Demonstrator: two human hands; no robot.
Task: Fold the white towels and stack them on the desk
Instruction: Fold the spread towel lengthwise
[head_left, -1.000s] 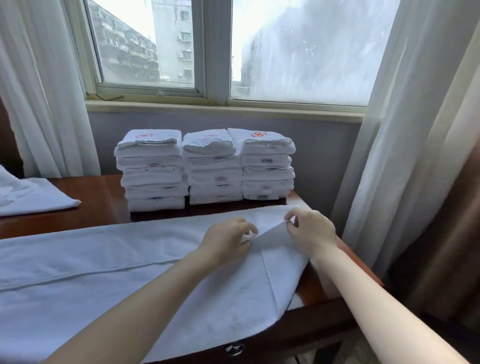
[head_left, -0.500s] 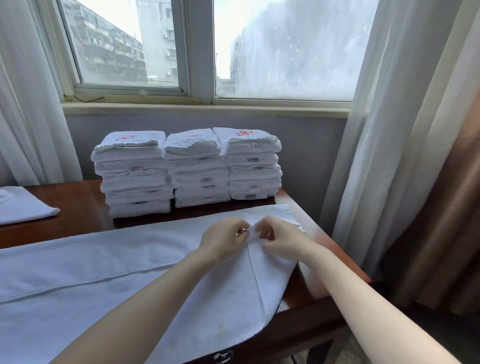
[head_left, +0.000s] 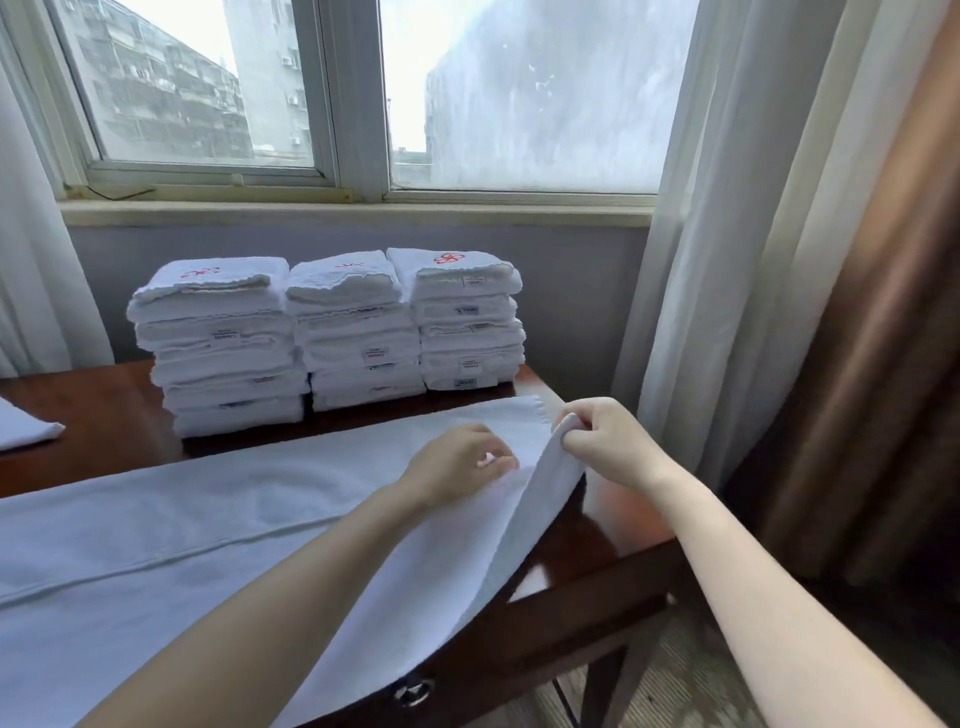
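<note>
A long white towel lies spread across the dark wooden desk, its right end hanging over the front edge. My right hand pinches the towel's right edge and holds it lifted off the desk. My left hand lies on the towel just left of that, fingers curled with the tips together on the cloth. Three stacks of folded white towels stand side by side at the back of the desk, under the window.
Another white towel lies at the desk's left edge. Sheer white curtains and a brown drape hang at the right, close to the desk's corner. A drawer knob shows on the desk front.
My right hand has moved right along the towel's edge, away from my left hand, and raised that edge. The view has shifted slightly.
</note>
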